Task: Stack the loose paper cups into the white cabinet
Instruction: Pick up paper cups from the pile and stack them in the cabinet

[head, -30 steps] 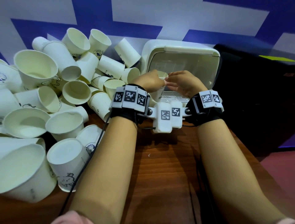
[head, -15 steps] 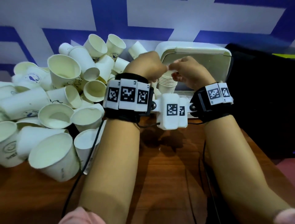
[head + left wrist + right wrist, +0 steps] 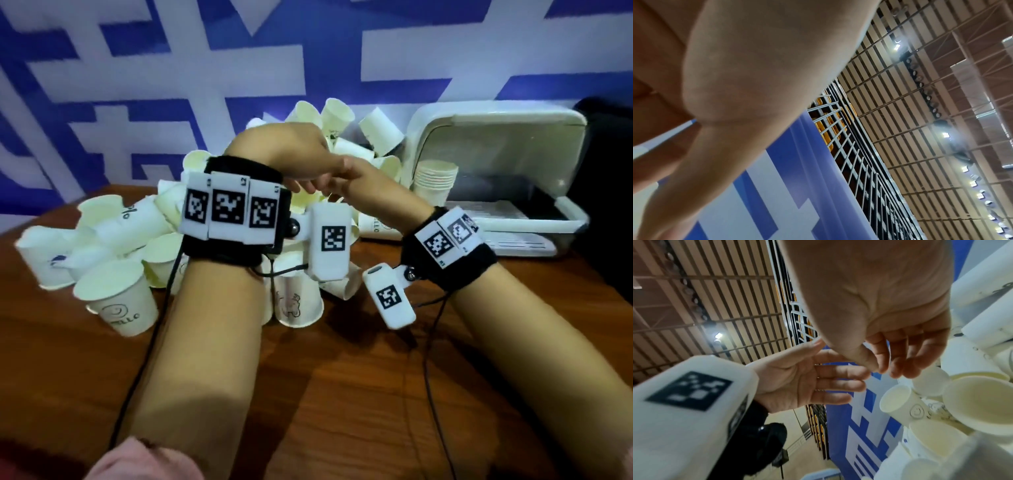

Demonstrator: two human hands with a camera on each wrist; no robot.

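Cream cups (image 3: 113, 301) with dark printed doodles; white cabinet (image 3: 496, 137); brown woodgrain table (image 3: 342, 394); blue-and-white wall (image 3: 171, 68) behind the cabinet.

Reddish-brown wood-grain tabletop (image 3: 342, 404) across the foreground. Blue-and-white backdrop panel with blocky angular stripes (image 3: 205, 61) behind it, also in both wrist views (image 3: 777, 194) (image 3: 863, 426). Black bulky shape (image 3: 613, 192) at the far right edge, too dark to identify. Thin black cables (image 3: 432, 394) trailing over the wood toward the near edge. Pink fabric sleeve edge (image 3: 144, 462) at the bottom. Overhead, tan slatted ceiling with dark beams (image 3: 931, 97) and small bright white lamps (image 3: 946, 134); same ceiling in the right wrist view (image 3: 694, 288). White metal grid fence with orange-yellow pieces behind it (image 3: 830, 123) above the backdrop.
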